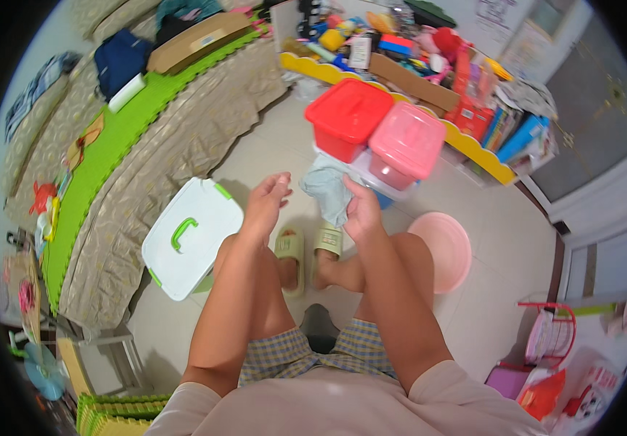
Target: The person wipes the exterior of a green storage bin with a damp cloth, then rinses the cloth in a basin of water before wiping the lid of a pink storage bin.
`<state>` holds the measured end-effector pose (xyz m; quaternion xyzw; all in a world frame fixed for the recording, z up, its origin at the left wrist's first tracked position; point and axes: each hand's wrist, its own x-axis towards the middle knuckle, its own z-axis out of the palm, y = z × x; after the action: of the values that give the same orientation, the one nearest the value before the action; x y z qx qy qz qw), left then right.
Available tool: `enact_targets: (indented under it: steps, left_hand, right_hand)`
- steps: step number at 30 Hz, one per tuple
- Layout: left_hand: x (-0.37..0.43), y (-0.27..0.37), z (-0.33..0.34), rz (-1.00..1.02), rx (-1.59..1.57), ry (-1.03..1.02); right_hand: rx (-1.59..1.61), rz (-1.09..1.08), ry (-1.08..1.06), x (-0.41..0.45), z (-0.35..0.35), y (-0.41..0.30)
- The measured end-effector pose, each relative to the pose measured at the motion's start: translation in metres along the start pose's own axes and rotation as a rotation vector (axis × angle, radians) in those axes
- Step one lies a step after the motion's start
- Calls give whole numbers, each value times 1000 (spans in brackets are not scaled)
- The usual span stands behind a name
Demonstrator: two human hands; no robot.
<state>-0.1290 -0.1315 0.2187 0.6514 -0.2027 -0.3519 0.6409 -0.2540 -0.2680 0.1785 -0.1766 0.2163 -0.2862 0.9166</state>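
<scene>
A crumpled pale blue-grey cloth (pixel 326 188) hangs from my right hand (pixel 363 210), pinched between thumb and fingers. My left hand (pixel 269 204) is raised to the left of the cloth, apart from it, with nothing in it and its fingers partly curled. Just beyond the cloth, a red lidded plastic box (pixel 346 111) and a pink lidded plastic box (pixel 409 139) stand side by side on a white lid (pixel 365 173). Below that lid, a bit of a blue box (pixel 384 200) shows.
A white-lidded storage box with a green handle (pixel 191 240) stands left of my knees. To the right sits a pink plastic basin (pixel 444 253). A low shelf with a yellow edge (pixel 477 147) holds toys and books. Along the left runs a bed with a green foam mat (pixel 128 131).
</scene>
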Motion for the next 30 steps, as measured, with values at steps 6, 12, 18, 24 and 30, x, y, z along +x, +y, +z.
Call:
enact_targets:
  steps: [6, 12, 18, 24, 30]
  left_hand:
    - [-11, -18, 86, -163, -335, -293]
    - [-9, -32, 138, -154, -124, -253]
    - [-2, -88, 223, -231, 144, -441]
    - [25, -221, 325, -191, 339, -550]
    - [66, -337, 394, -335, 430, -578]
  right_hand:
    - [-91, -113, 45, -44, -35, -60]
    - [-463, -29, 73, -75, -97, -119]
    - [-412, 114, 124, -112, -205, -150]
    - [-178, -46, 645, -134, -319, -151]
    - [-22, -265, 756, -104, -463, -144]
